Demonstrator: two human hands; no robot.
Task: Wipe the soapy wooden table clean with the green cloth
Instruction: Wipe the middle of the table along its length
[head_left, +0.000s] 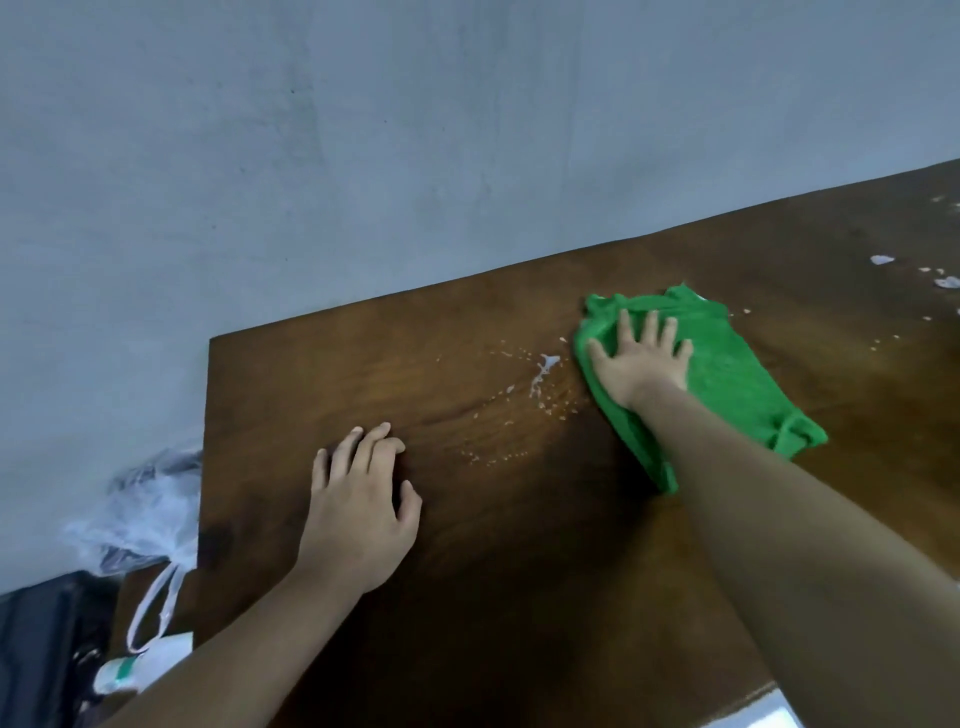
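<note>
Fingers (652, 330) of our right hand (641, 366) lie spread flat on the cloth (727, 374), a rumpled green piece near the far edge of the table (519, 571). Our left hand (363, 499) rests on the wood, fingers relaxed, near white soap (543, 371) streaks.

No lettering is readable; the green mark on the white packet (140, 670), below-left of the left hand (363, 514), is blurred.

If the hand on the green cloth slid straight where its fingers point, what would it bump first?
The right hand, pressing the green cloth, has only bare wooden table ahead. It would probably reach the grey wall first, though a gap there is unclear.
</note>
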